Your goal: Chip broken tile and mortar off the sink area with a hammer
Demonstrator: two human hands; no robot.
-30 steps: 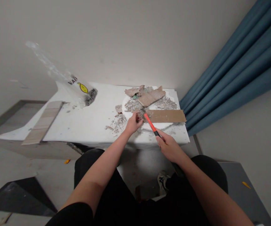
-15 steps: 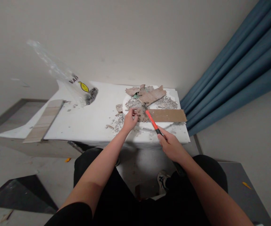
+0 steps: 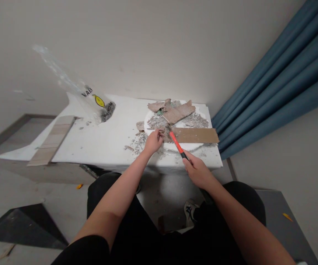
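My right hand point(image 3: 196, 170) is closed round the dark grip of a small hammer with an orange handle point(image 3: 176, 144). The hammer's head rests among grey rubble point(image 3: 159, 121) on a white round slab point(image 3: 189, 146). My left hand point(image 3: 153, 141) is pinched on a small broken piece at the slab's left edge, right beside the hammer head. Brown tile fragments point(image 3: 178, 113) lie heaped at the back of the slab, and a long brown tile strip point(image 3: 196, 135) lies across it on the right.
A white board point(image 3: 106, 136) serves as a low table. On it a clear plastic bag point(image 3: 92, 101) with a yellow mark leans up at the left. A beige tile strip point(image 3: 51, 141) hangs over the left edge. Blue curtain point(image 3: 275, 84) on the right; dark sheet point(image 3: 26, 228) on the floor.
The hammer head moved back over the slab and then returned a little nearer. My left hand opened slightly half a second ago and is pinched again at the same spot.
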